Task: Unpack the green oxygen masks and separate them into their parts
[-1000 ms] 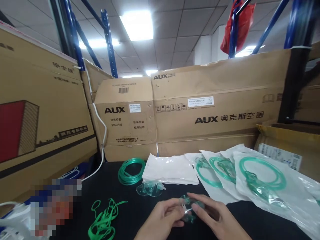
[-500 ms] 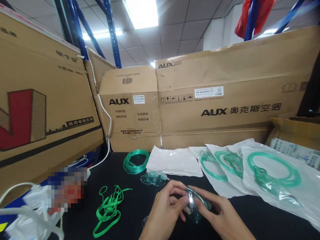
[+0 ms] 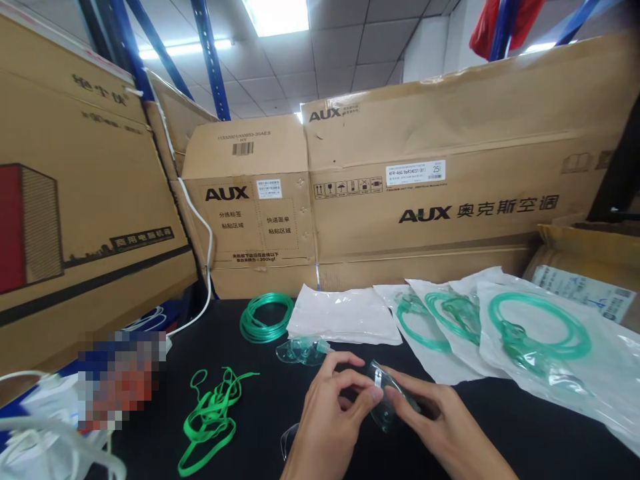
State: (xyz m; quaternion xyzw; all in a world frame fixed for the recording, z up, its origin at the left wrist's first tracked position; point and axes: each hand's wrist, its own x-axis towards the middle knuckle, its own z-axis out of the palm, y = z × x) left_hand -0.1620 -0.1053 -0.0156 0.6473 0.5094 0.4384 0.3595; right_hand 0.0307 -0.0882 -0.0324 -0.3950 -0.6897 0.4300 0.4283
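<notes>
A clear green oxygen mask (image 3: 384, 412) is held between my two hands above the black table. My left hand (image 3: 336, 407) pinches its left edge, thumb and index finger beside the silver metal nose strip (image 3: 379, 377). From the other side my right hand (image 3: 435, 413) grips the mask, its thumb on the front and the other fingers behind it. Part of the mask is hidden by my fingers. Just beyond my left hand lies a small clear green plastic part (image 3: 301, 351). A clear piece (image 3: 287, 440) shows partly beside my left wrist.
Green elastic straps (image 3: 210, 427) lie in a tangle at left. Coiled green tubing (image 3: 267, 319) and a stack of white bags (image 3: 345, 317) sit at the back. Bagged masks with tubing (image 3: 540, 333) spread over the right side. Cardboard boxes (image 3: 435, 247) wall the table's rear.
The mask has turned in my hands, so its strip stands more side-on and its body looks narrower. My left fingers have shifted slightly. The camera view has moved a little.
</notes>
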